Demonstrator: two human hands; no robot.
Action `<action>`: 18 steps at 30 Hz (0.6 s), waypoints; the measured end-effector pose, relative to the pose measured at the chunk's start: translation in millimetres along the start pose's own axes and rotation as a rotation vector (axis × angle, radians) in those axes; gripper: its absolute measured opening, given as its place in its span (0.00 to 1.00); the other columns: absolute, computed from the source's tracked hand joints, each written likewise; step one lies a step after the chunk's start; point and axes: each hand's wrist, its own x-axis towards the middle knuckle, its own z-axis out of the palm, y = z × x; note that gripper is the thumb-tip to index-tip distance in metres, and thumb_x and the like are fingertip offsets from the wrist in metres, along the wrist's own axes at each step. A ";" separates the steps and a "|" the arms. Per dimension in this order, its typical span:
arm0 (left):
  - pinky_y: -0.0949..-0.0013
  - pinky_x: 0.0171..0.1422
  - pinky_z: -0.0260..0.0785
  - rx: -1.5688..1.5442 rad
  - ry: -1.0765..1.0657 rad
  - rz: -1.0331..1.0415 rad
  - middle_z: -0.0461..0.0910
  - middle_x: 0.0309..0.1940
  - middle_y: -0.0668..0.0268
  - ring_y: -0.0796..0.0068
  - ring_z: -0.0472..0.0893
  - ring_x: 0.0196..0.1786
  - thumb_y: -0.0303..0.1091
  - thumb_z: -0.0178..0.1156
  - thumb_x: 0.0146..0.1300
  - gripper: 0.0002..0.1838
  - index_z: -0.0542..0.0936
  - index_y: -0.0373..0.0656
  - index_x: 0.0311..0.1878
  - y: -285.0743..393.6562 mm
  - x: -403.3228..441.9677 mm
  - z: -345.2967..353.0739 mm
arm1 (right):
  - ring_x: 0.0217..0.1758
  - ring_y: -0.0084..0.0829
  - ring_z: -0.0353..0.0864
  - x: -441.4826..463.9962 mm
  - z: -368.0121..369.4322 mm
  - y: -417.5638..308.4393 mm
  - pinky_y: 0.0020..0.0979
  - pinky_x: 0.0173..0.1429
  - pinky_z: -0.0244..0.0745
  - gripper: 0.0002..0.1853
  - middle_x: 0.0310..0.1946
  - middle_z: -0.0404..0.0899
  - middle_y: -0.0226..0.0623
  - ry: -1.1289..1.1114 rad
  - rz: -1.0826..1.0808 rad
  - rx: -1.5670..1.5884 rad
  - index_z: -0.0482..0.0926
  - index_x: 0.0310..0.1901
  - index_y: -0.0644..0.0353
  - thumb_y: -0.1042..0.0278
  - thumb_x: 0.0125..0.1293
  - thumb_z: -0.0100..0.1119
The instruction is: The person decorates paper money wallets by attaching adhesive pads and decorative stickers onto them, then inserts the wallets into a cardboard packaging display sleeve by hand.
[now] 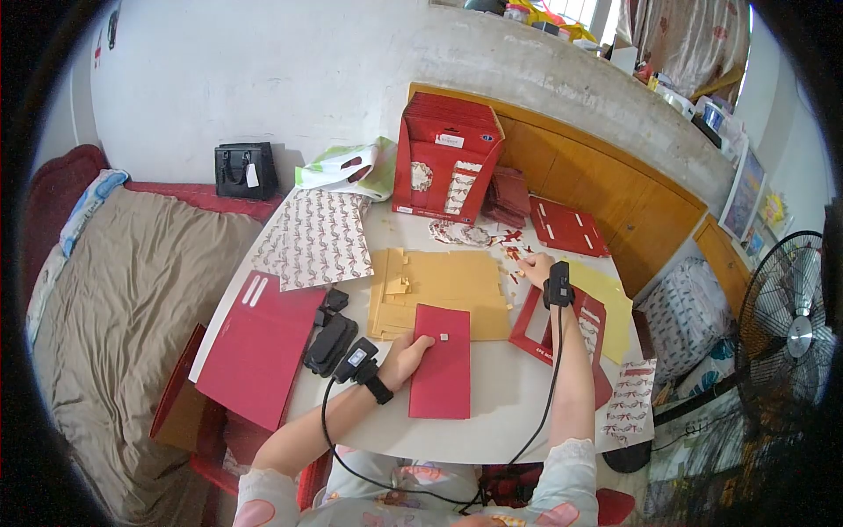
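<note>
My left hand [406, 358] grips the left edge of a plain red card folder [441, 378], its thumb lying on top. A small pale square [444, 337] sits on the folder's upper part. Farther out on the right, my right hand [536, 269] has its fingertips drawn together at scattered small red and gold pieces [510, 237]; what they pinch is too small to make out. Behind the folder lie flat tan card sheets [465, 277]. Below my right wrist is a red printed box with a cut-out window [532, 331], partly hidden by the forearm.
A tall red display box [450, 140] packed with cards stands at the back. Patterned paper [320, 237], a large red board [259, 347] and a black case [331, 344] lie to the left. Yellow sheets [606, 294] lie right. A fan [795, 325] stands beyond the table [518, 430].
</note>
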 end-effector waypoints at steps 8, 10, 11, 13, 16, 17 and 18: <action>0.74 0.41 0.67 0.018 0.013 -0.021 0.75 0.36 0.62 0.76 0.74 0.37 0.35 0.48 0.58 0.17 0.71 0.31 0.44 1.2 -0.2 0.0 | 0.24 0.36 0.77 0.3 -4.4 -0.5 0.32 0.32 0.69 0.13 0.19 0.77 0.43 -0.004 -0.093 0.076 0.80 0.24 0.60 0.58 0.48 0.61; 0.74 0.41 0.66 0.014 0.010 -0.030 0.75 0.36 0.62 0.76 0.74 0.37 0.35 0.48 0.58 0.17 0.71 0.31 0.44 1.5 -0.3 -0.1 | 0.24 0.38 0.77 -0.9 -7.8 -6.8 0.34 0.32 0.69 0.13 0.18 0.77 0.44 -0.001 -0.095 0.104 0.80 0.23 0.60 0.57 0.47 0.61; 0.74 0.42 0.66 0.017 0.009 -0.020 0.76 0.36 0.62 0.76 0.74 0.37 0.35 0.48 0.58 0.17 0.71 0.31 0.44 0.4 0.3 -0.6 | 0.25 0.38 0.77 -1.8 -9.8 -9.6 0.34 0.32 0.69 0.13 0.19 0.76 0.44 0.023 -0.087 0.047 0.80 0.23 0.60 0.57 0.47 0.61; 0.74 0.42 0.66 0.021 0.007 -0.009 0.76 0.36 0.62 0.76 0.74 0.37 0.35 0.48 0.57 0.17 0.71 0.31 0.44 -1.2 2.1 -1.4 | 0.26 0.38 0.77 -2.5 -14.5 -17.0 0.35 0.32 0.68 0.13 0.19 0.76 0.45 0.047 -0.080 -0.011 0.81 0.23 0.60 0.57 0.47 0.62; 0.73 0.41 0.66 0.046 0.008 -0.015 0.75 0.35 0.64 0.76 0.74 0.35 0.34 0.47 0.58 0.16 0.70 0.32 0.45 -0.9 2.3 -1.5 | 0.28 0.38 0.76 -1.3 -16.3 -20.8 0.35 0.34 0.69 0.13 0.22 0.76 0.43 -0.023 0.038 -0.067 0.80 0.24 0.61 0.57 0.47 0.62; 0.73 0.41 0.67 0.033 0.003 -0.015 0.75 0.35 0.64 0.76 0.74 0.35 0.34 0.47 0.58 0.16 0.70 0.32 0.45 1.8 0.6 -0.3 | 0.29 0.39 0.77 -2.2 -14.6 -18.1 0.35 0.35 0.71 0.12 0.22 0.77 0.43 0.015 -0.010 -0.031 0.80 0.22 0.59 0.58 0.46 0.62; 0.73 0.40 0.67 0.021 -0.002 -0.015 0.75 0.35 0.64 0.76 0.74 0.35 0.34 0.47 0.58 0.16 0.70 0.32 0.45 3.2 -0.3 0.3 | 0.29 0.40 0.78 -2.1 -12.8 -15.9 0.35 0.37 0.73 0.11 0.22 0.78 0.44 0.054 -0.058 0.006 0.80 0.21 0.58 0.59 0.46 0.61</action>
